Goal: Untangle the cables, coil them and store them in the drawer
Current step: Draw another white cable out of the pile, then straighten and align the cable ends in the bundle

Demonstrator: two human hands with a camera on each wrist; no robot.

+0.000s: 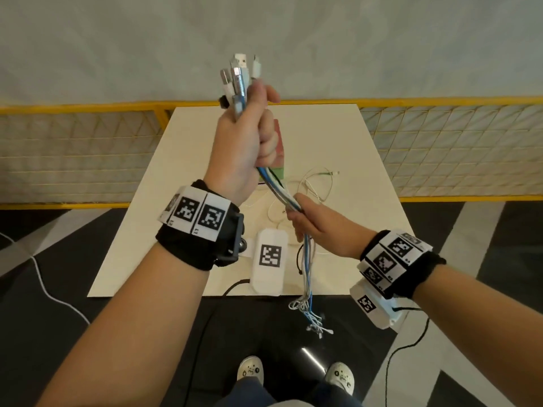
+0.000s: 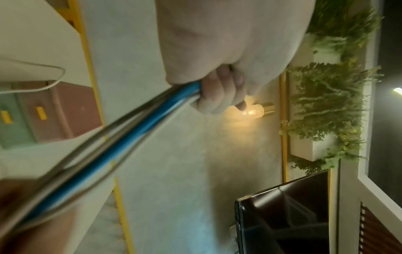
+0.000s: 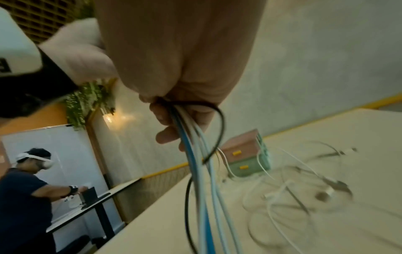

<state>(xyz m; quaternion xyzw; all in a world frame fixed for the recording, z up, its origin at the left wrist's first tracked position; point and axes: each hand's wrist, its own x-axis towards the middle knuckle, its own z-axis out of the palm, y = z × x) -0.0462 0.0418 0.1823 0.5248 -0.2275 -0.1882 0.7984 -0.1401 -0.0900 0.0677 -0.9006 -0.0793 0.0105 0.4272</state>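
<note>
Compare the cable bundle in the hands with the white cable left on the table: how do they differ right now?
The cable bundle is lifted, gripped by the left hand and right hand; the white cable lies untouched on the table. The bundle runs nearly straight; the white cable sprawls in loose loops. The bundle mixes blue, white and black strands. Neither is coiled.

Left hand (image 1: 244,142): raised above the cream table (image 1: 182,160), fist wrapped round the blue, white and grey cable bundle (image 1: 280,192)
Right hand (image 1: 316,223): lower, nearer the table, fingers curled round the same bundle
</note>
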